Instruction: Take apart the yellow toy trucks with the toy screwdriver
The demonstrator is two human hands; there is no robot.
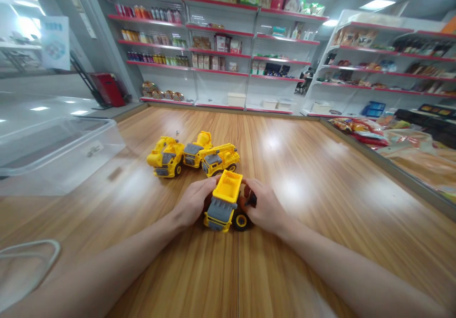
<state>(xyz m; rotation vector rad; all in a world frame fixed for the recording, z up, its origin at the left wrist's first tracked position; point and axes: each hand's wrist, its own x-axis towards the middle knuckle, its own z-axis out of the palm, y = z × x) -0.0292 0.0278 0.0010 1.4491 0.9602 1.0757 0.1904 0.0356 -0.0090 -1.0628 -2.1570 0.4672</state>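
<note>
- Between your hands on the wooden tabletop [320, 232]: yellow dump truck [221, 206], grey windscreen facing you.
- Your left hand [195, 200] grips one flank; your right hand [265, 205], curled, grips the other, near the wheels.
- Just beyond: three yellow toy trucks [194, 155], clustered.
- Farther left: clear plastic bin [76, 159].
- Past the table: stocked shelves [213, 84].

trucks [194, 154] blk fwd-L, R tbl [335, 208] free

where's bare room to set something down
Bare wood lies between the right hand and the bagged goods, and beyond the crane truck to the far edge. Mid-table is crowded: the left hand and right hand flank the dump truck, with two more yellow vehicles beyond.
</note>
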